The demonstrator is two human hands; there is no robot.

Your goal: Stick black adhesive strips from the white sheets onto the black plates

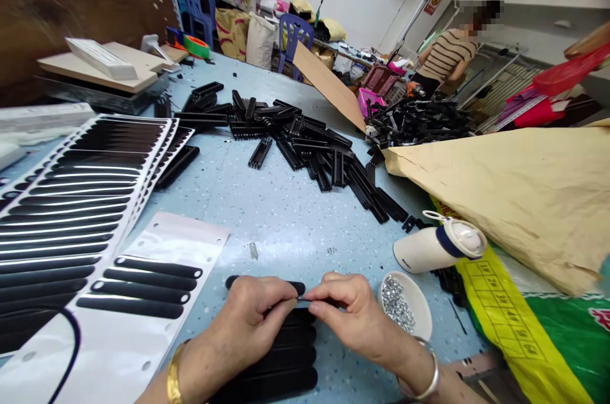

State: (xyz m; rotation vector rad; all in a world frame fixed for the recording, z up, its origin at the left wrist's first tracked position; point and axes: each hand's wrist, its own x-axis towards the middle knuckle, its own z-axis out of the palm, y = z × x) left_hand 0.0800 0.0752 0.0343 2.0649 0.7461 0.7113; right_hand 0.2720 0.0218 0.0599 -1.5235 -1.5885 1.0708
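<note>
My left hand (250, 318) and my right hand (355, 312) meet above the front of the blue speckled table, each with thumb and forefinger pinched. A thin dark piece (301, 299) spans the small gap between their fingertips; most of it is hidden. Below them several long black rounded bars (290, 359) lie side by side, partly covered by my left hand. One more black bar (298, 287) lies just behind my fingers. To the left is a white backing sheet (190, 232) with several black adhesive strips (143, 293) on it.
A white bowl (423, 312) of small silvery metal parts (398, 303) stands right of my right hand, near a cream bottle (424, 250) lying tilted. Black plastic pieces (309, 143) are heaped farther back. Strip sheets (71, 201) are stacked left. A person (448, 54) stands beyond.
</note>
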